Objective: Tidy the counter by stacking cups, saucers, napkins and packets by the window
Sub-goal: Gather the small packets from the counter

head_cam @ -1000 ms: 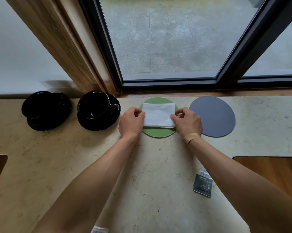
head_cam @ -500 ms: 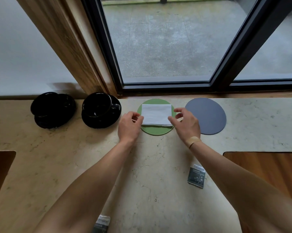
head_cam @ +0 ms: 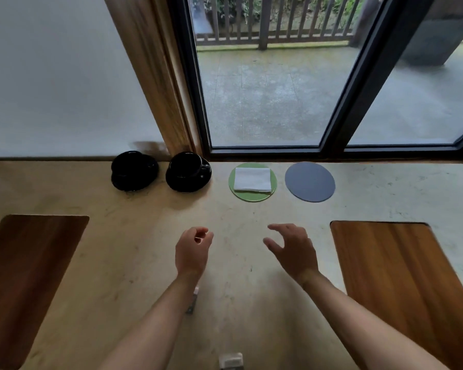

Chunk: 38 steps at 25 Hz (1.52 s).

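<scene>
A packet [head_cam: 231, 361] lies at the near desk [head_cam: 238, 303] edge, behind both grips; another packet [head_cam: 192, 303] peeks from under the left forearm. The left grip [head_cam: 193, 249] hovers loosely curled, holding nothing; the right grip [head_cam: 291, 249] is released, fingers spread. Beyond them, the folded napkin [head_cam: 252, 179] rests on the green coaster [head_cam: 252, 196], the grey coaster [head_cam: 309, 181] just right, 2 black cup-and-saucer sets [head_cam: 188, 171] far left by the window [head_cam: 265, 89].

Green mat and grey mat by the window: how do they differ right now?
The green mat carries a folded white napkin; the grey mat is bare. The green mat sits nearer the black cup and saucer, while the grey mat lies further right. The grey mat looks slightly larger. Both are round, flat, and lie on the counter along the window.
</scene>
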Tool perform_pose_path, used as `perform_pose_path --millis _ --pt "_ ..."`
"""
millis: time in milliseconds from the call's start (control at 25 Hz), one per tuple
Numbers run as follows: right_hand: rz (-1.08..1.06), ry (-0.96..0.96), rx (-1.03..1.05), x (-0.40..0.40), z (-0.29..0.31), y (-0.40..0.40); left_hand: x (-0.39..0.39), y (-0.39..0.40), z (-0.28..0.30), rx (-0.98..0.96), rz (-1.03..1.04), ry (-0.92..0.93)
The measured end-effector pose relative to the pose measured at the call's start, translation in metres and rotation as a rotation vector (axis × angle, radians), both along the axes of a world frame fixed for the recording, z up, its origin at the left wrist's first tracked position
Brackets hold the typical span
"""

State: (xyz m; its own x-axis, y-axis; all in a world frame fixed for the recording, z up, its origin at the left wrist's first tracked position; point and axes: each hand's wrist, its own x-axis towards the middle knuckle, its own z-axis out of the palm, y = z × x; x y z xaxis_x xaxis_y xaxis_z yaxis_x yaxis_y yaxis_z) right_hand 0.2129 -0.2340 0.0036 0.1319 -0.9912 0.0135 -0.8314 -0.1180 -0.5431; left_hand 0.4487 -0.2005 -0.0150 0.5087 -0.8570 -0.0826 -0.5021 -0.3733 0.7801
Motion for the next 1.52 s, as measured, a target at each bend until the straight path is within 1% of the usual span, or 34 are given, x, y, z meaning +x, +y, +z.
perform_pose_path --millis 160,240,320,440,640,880,1080,1240,1520 --pt "-0.002 0.044 0.173 -0.012 0.0 0.071 0.009 0.07 0.003 0.102 0.05 0.043" --pt "0.005 0.015 0.274 -0.014 -0.003 0.102 0.014 0.102 0.004 0.134 0.049 0.051" --pt "-0.017 -0.026 0.318 -0.013 -0.006 0.128 0.017 0.131 0.001 0.16 0.042 0.053" --pt "-0.004 -0.03 0.353 -0.006 -0.011 0.162 0.022 0.168 -0.007 0.187 0.041 0.072" --pt "0.001 0.042 0.424 0.011 -0.015 0.203 0.027 0.207 -0.008 0.229 0.056 0.078" --pt "0.02 0.163 0.464 0.025 -0.012 0.223 0.04 0.201 -0.007 0.243 0.038 0.048" --pt "-0.043 0.161 0.491 0.039 -0.016 0.231 0.049 0.174 -0.007 0.307 -0.016 -0.042" --pt "-0.108 0.197 0.517 0.047 -0.017 0.23 0.054 0.151 -0.014 0.379 -0.08 -0.087" --pt "-0.136 0.378 0.488 0.058 -0.017 0.232 0.05 0.127 -0.016 0.447 -0.118 -0.16"
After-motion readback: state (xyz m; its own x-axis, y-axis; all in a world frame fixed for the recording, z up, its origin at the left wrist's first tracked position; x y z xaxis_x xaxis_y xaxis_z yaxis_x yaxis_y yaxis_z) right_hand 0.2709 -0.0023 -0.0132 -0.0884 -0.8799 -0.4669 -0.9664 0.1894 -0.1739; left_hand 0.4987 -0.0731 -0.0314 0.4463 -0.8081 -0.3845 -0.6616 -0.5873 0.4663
